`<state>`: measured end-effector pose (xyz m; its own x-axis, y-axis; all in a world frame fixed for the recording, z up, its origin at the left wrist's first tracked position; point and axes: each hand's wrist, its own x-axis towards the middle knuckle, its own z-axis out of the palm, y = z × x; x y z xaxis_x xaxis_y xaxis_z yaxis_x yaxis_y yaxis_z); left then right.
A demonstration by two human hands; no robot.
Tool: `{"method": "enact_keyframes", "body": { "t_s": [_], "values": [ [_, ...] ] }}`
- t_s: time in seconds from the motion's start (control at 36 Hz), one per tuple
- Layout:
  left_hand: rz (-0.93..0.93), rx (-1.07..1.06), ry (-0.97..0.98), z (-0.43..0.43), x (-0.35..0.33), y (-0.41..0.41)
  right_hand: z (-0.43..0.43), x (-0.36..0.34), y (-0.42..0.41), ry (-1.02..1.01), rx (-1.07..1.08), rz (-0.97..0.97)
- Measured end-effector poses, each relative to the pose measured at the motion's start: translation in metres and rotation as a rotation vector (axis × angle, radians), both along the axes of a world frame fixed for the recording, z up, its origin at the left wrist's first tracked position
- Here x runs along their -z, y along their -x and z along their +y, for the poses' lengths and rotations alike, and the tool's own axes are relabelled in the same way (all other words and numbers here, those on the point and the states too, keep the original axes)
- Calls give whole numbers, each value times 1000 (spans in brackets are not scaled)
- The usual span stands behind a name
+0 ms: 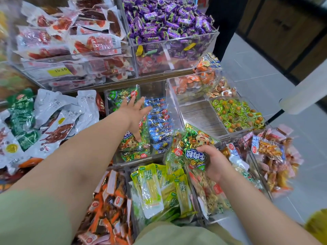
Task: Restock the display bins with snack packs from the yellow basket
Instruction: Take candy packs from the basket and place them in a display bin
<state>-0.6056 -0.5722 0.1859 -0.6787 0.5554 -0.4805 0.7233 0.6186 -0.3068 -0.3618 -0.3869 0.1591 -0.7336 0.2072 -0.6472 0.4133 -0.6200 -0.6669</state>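
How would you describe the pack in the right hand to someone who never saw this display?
Find the clear bin of purple candies at the top. Nearer the viewer, the right hand grips a green foil pack above the lower bins. Unlike the matching green packs already stocked, it is raised, showing a blue label.

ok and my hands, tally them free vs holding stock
free: 1, left hand, open above the green packs in the bin
holding: 1, right hand, grip on green beef-cube snacks
total: 2
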Motion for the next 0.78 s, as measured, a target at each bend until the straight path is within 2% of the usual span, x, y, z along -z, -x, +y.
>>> {"method": "enact_keyframes", "body": {
  "t_s": [0.36,0.47,0.53,0.56,0.64,0.67,0.72,0.78],
  "values": [
    [136,-41,-85,-20,15,-12,1,2,9,86,2,30],
    [141,26,-98,-14,10,-15,1,1,10,79,-2,40],
    [148,27,-248,-11,4,-24,2,-1,11,88,-8,41],
    [138,8,-398,-7,0,-31,2,-2,12,94,-9,40],
    [117,-88,-1009,8,-8,-60,2,-3,15,95,-16,65],
    [55,-175,-1158,14,-12,-70,2,-3,16,82,-28,81],
    [-238,-430,-1243,26,-21,-89,-1,-6,18,39,-63,106],
    [-511,-592,-1114,34,-21,-102,-4,-8,20,20,-79,145]
  ]
}}
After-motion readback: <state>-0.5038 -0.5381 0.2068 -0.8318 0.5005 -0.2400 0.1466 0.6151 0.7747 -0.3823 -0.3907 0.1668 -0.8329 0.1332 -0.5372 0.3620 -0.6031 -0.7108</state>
